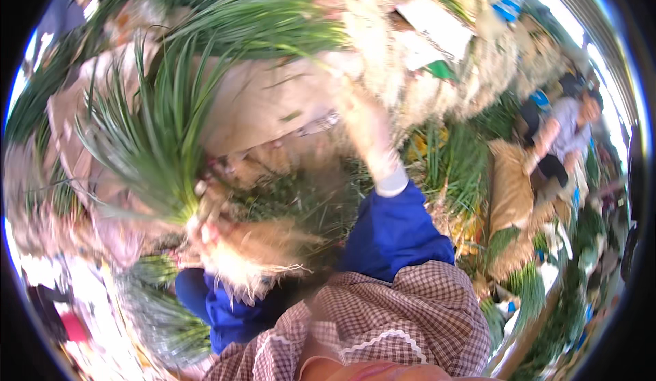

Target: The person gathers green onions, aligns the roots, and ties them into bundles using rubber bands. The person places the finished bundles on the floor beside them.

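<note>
A large bunch of spring onions (174, 140), with green leaves fanned up and pale hairy roots (256, 258), is held at its stems by my left hand (207, 204). The stems and roots partly hide that hand, and its blue sleeve shows below the roots. My right hand (349, 68) reaches far forward, blurred, its arm in a blue sleeve (394, 227). It is nearest the stem end of another bunch of spring onions (266, 27) lying on the pile. Whether its fingers grip anything is unclear.
A brown sheet (266, 99) lies over the stacked bunches. Root ends (435, 94) and a white printed card (435, 27) are at upper right. Loose leaves (307, 196) litter the ground. A person (564, 130) sits at right beside a tan sack (510, 186).
</note>
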`<state>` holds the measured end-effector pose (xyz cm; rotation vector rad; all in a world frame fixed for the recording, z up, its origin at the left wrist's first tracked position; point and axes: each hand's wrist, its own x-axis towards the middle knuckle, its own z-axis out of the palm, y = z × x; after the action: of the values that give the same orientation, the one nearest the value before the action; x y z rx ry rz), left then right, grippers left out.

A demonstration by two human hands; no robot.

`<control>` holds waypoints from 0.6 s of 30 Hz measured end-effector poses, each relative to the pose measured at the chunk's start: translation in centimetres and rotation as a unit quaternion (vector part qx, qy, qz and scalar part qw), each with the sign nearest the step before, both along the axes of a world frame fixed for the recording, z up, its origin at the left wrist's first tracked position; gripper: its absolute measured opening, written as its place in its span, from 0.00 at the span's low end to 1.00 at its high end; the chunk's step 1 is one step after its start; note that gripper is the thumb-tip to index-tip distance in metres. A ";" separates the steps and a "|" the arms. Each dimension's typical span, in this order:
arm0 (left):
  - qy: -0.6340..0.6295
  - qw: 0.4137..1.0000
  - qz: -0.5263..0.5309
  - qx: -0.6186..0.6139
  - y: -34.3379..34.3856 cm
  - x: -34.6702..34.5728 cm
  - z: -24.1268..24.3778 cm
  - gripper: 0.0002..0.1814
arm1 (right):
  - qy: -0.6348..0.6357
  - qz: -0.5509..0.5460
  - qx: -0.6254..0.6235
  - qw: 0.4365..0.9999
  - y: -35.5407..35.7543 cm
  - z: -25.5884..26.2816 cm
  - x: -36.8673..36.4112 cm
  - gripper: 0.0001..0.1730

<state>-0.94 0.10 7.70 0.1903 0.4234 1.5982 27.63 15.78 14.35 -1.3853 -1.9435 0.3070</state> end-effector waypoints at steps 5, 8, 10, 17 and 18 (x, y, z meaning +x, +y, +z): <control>0.034 0.998 -0.025 0.046 1.4 2.7 -1.2 0.20 | -0.247 -0.179 0.126 0.944 9.4 -3.7 0.2 0.16; -0.003 0.999 -0.030 0.030 1.1 2.6 -2.6 0.16 | -0.212 -0.107 0.032 0.971 6.6 -2.3 -2.6 0.13; 0.049 0.998 -0.045 0.006 1.9 2.5 -3.5 0.14 | -0.169 -0.092 0.137 0.972 4.9 -2.2 -2.2 0.12; 0.011 0.980 0.030 0.195 -1.4 3.1 3.1 0.22 | 0.009 0.041 0.039 0.998 1.5 -2.6 -4.0 0.14; 0.049 0.990 0.057 0.121 -0.4 1.9 1.4 0.22 | -0.024 0.067 0.179 0.981 0.5 -4.9 -5.4 0.13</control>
<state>1.01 -0.33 9.11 0.4363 0.3190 1.7563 22.19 16.32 9.49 -1.0387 -2.0175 -0.0171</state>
